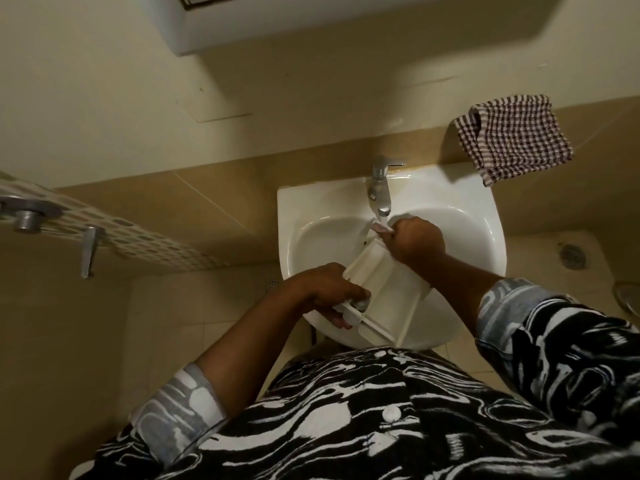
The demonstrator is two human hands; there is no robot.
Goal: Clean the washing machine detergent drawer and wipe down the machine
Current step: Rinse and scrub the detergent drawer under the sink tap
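White drawer (391, 289), one; left hand (325, 289), right hand (415, 242) both holding.

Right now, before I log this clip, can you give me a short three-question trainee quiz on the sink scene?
1. True or false: the detergent drawer is held over the sink, its far end near the faucet.
2. Fill in: the checked cloth lies on the ledge to the sink's ____.
3. What does the left hand grip? A) faucet B) drawer's near end C) cloth
Key: 1 true; 2 right; 3 B.
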